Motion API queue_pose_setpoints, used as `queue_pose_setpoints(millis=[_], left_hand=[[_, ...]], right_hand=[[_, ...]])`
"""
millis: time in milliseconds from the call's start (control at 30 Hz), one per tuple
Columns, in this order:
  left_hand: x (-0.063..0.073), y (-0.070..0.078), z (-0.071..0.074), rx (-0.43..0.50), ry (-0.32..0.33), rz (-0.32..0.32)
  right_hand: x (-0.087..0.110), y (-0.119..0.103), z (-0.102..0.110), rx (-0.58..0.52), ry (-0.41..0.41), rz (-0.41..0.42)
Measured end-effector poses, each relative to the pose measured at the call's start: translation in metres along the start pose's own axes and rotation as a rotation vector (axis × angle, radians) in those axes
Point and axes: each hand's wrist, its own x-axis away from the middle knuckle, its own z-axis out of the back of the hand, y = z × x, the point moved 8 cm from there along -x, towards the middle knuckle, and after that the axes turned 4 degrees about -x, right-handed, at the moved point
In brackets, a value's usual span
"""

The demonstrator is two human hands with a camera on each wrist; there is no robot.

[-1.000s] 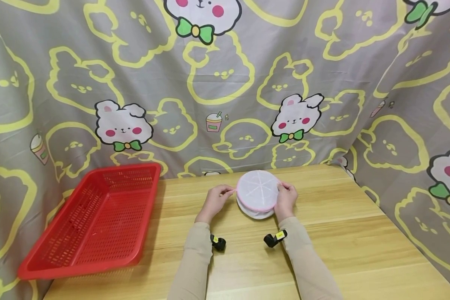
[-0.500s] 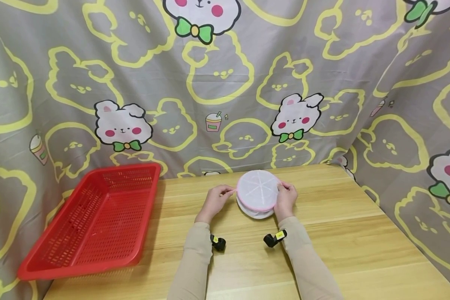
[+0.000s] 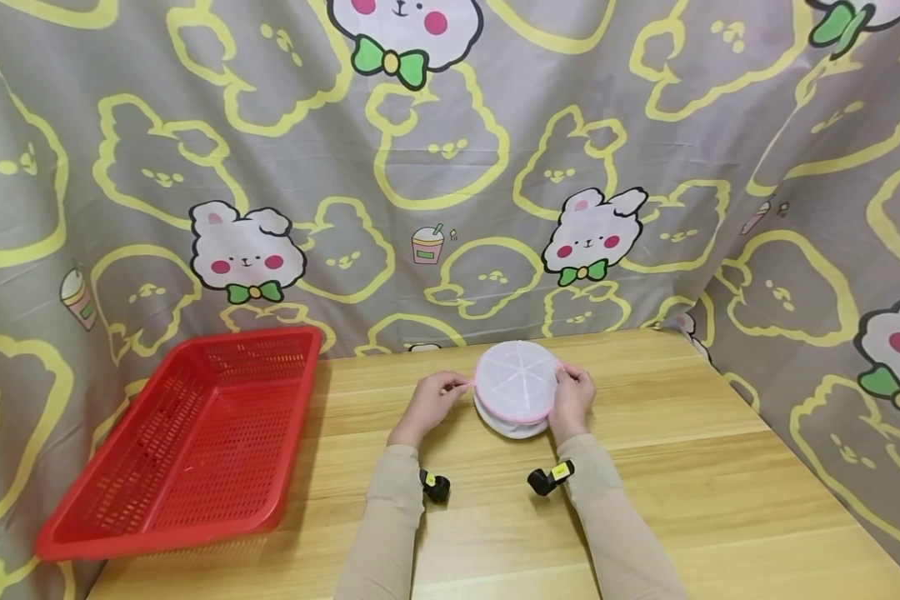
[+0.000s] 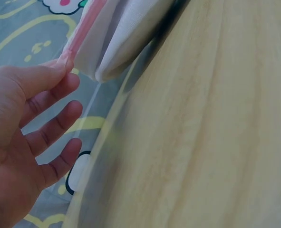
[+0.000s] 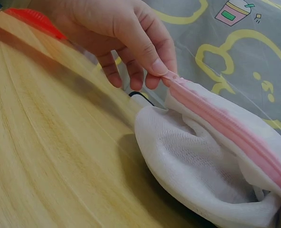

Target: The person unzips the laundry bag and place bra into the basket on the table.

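Observation:
A round white mesh laundry bag (image 3: 517,383) with a pink zipper band (image 5: 230,126) around its edge is held just above the table, its top face tilted toward me. My left hand (image 3: 431,404) pinches the pink tab at the bag's left edge between thumb and index finger; in the left wrist view the other fingers of this hand (image 4: 31,123) are spread loosely. On the opposite side, my right hand (image 3: 572,400) grips the bag's right edge, thumb on top. Its other fingers are mostly hidden. Below the zipper, the mesh (image 5: 197,161) sags in soft folds.
A red perforated plastic basket (image 3: 288,442) stands on the left of the wooden table (image 3: 690,467). A grey curtain (image 3: 487,167) with rabbit prints hangs behind the table and along its sides. Small black cameras (image 3: 547,479) are strapped to both wrists.
Both hands keep their hold on the mesh laundry bag, almost still. The left hand and the bag's left edge have shifted very slightly to the right.

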Motion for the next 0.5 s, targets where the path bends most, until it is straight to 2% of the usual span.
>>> queue_pose_setpoints(millis=[300,500], left_hand=[[0.0009,-0.0058,0.0011,0.005,-0.003,0.048],[0.0006,-0.0088,0.0015,-0.006,0.007,0.056]], right_hand=[[-0.0014,-0.0025,-0.0042,0.106,-0.11,-0.048],[-0.0038,-0.0035,-0.0064,0.138,-0.19,-0.074]])
